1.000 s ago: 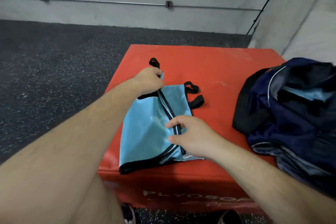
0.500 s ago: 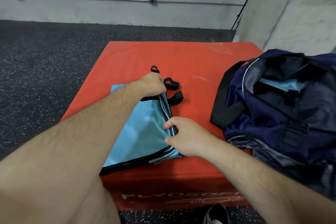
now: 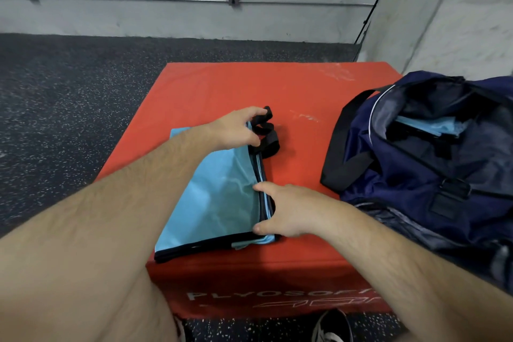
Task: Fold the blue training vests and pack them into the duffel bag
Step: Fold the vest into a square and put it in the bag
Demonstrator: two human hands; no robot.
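Black straps (image 3: pixel 268 144) at the far end are now gathered in the curled left hand (image 3: pixel 236 130); the right hand (image 3: pixel 283 211) keeps pinching the right edge of the folded blue vest (image 3: pixel 216 203). Fold nearly complete; the open duffel bag (image 3: pixel 402 175) lies right, 1 packed vest (image 3: pixel 427 128) inside.

A light-blue vest (image 3: pixel 216 203) (black-trimmed, folded) lies flat beside the open navy duffel bag (image 3: pixel 402 183).

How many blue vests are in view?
2. One folded vest lies on the red box, gripped by the left hand and right hand; a second vest shows inside the duffel bag. More may be hidden inside.
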